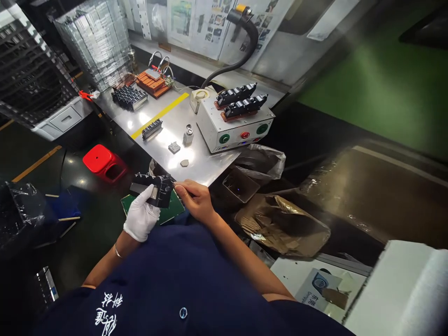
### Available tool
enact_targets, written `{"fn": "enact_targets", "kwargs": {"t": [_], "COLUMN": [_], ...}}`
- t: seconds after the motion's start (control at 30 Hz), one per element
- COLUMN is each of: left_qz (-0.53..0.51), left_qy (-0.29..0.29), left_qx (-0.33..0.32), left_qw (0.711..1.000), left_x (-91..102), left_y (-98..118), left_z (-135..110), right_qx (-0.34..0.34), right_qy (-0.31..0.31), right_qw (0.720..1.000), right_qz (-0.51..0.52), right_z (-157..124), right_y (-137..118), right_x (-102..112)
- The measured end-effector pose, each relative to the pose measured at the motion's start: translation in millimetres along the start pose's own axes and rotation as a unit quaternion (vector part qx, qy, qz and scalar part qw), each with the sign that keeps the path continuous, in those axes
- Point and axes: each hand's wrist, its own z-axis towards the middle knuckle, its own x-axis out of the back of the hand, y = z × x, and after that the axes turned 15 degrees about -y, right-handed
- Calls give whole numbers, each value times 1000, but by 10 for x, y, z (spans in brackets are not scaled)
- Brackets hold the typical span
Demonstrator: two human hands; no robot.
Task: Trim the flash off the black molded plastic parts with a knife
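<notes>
My left hand (142,217), in a white glove, grips a black ribbed plastic part (163,193) in front of my body. My bare right hand (198,200) is closed at the part's right end, its thumb and forefinger pinched together. Whatever sits in that pinch is too small to make out. Beyond my hands, on the metal table (208,172), lie a small grey flat piece (184,163) and a grey block (174,147). Near them stands a small bottle (188,135). A black ribbed strip (152,129) rests by the yellow tape (168,112).
A white control box (215,128) with buttons carries two black parts (245,105). Farther back are an orange fixture (152,83), a group of black parts (129,97) and stacked clear trays (94,42). A red stool (101,161) stands left; an open brown bag (283,224) lies right.
</notes>
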Motion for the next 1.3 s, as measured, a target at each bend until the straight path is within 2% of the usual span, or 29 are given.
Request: {"fn": "enact_targets", "kwargs": {"t": [0.2, 0.33, 0.4, 0.47, 0.53, 0.6, 0.7, 0.77, 0.9, 1.03, 1.3], "left_qz": [29, 38, 44, 61, 95, 151, 249, 293, 348, 384, 435], "left_qy": [-4, 7, 14, 23, 20, 1, -25, -30, -22, 3, -14], "left_qx": [7, 12, 15, -2, -45, -97, -160, -186, -200, -205, -219], "left_qw": [1000, 999, 999, 998, 994, 984, 955, 937, 916, 900, 873], "left_x": [20, 55, 77, 95, 108, 115, 109, 91, 83, 161, 194], "left_y": [-23, -47, -51, -41, -17, 9, 28, 27, 23, 16, 22], "left_z": [8, -36, -90, -131, -137, -119, -106, -124, -160, -134, -116], "right_qx": [-22, -120, -172, -193, -179, -145, -96, -84, -75, -80, -120], "right_qy": [5, 73, 111, 120, 86, 25, -66, -97, -110, -113, -119], "right_qw": [1000, 989, 976, 971, 976, 985, 990, 989, 989, 988, 980], "right_qz": [14, 54, 70, 78, 84, 92, 85, 73, 68, 67, 103], "right_z": [-22, 2, 1, -25, -66, -98, -106, -94, -73, -65, -43], "right_y": [139, 426, 557, 583, 470, 258, -55, -166, -178, -149, -120], "right_x": [-32, -152, -154, -111, -46, 23, 103, 129, 129, 112, 141]}}
